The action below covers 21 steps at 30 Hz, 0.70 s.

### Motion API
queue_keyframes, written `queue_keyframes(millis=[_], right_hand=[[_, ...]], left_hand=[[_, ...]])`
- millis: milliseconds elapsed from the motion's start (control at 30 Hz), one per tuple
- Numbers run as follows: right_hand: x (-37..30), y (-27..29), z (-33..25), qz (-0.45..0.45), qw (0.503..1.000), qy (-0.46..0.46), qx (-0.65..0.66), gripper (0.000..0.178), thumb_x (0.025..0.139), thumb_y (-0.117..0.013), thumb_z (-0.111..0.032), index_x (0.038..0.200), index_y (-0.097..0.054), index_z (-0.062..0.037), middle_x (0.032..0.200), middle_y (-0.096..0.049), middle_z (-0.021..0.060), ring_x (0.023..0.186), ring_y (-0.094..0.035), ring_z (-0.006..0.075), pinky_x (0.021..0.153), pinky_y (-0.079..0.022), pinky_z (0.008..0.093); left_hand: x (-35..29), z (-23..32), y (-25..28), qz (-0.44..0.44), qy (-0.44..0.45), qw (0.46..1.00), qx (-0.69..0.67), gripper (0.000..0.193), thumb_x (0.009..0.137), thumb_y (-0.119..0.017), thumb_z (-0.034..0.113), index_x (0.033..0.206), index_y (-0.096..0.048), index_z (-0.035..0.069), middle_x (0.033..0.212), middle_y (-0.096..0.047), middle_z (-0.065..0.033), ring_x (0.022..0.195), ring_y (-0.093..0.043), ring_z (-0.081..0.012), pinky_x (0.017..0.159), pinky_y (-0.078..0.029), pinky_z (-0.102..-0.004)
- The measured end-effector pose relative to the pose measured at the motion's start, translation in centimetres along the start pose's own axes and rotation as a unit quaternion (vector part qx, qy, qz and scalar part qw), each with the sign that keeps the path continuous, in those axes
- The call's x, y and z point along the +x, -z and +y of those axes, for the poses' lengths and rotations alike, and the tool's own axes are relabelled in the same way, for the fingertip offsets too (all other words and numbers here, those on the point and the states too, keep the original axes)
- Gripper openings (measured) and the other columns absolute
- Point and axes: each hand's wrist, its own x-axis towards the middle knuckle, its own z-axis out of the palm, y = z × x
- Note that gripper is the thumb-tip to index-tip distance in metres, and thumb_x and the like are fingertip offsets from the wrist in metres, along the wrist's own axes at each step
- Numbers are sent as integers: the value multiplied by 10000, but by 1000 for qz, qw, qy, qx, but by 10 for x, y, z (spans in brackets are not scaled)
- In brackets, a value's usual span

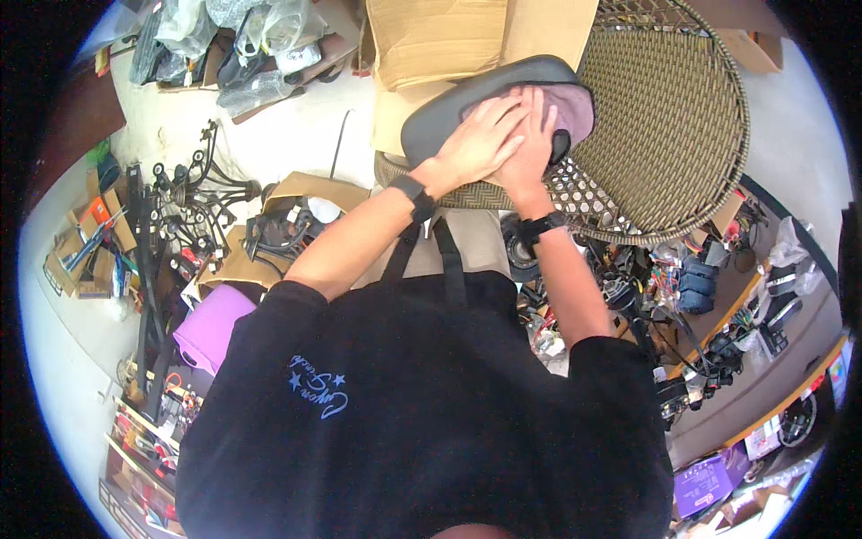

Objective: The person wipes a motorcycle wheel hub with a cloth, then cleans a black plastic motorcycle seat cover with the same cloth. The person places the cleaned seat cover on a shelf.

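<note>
Black padded piece: this rounded thing [435, 126] was placed aslant in front of the body, with the woven wicker chair [664, 126] under it and beside it. It was probably laid there so that both hands could work at a comfortable height.
Mauve area: a soft-looking surface [575, 106] was seen within the dark rim of the piece; whether it was a lining or a separate cloth could not be told.
Left hand: the left hand [480, 144] was laid flat, its fingers stretched toward the far rim and partly resting over the right one — perhaps for adding weight to the press.
Right hand: the right hand [528, 148] was put on the mauve area, with straight fingers held close together.
Grip: neither hand was seen to be closed around anything; both were spread flat. It could not be told if some fold was pinched beneath the palms, because they were hidden.
Small black part: a rounded knob-like part [561, 145] was situated just beside the right hand.
Cardboard: the tan sheets [440, 45] were standing behind the piece, maybe as a backing.
Surroundings: a carton of dark parts [314, 190] and a purple bin [215, 328] were kept at the left — apart from the hands.
</note>
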Motion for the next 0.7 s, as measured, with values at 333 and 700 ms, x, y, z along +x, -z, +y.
queue_keyframes(millis=[333, 700], right_hand=[[-20, -15, -45, -105, 988, 84, 73, 617, 895, -489, -332, 1425, -422, -23, 1550, -299, 177, 1429, -297, 305, 1138, -265, 449], [49, 14, 51, 58, 997, -48, -19, 482, 824, -613, -304, 1233, -578, -52, 1249, -572, 129, 1113, -558, 295, 877, -441, 447]], left_hand=[[-78, -24, 4, 13, 125, 992, -28, 671, 922, -582, 283, 1441, -316, -50, 1533, -216, -290, 1439, -207, -422, 1179, -200, -480], [37, -26, -32, 57, 58, 989, 127, 614, 900, -568, 255, 1403, -380, -43, 1459, -369, -257, 1364, -349, -404, 1131, -272, -508]])
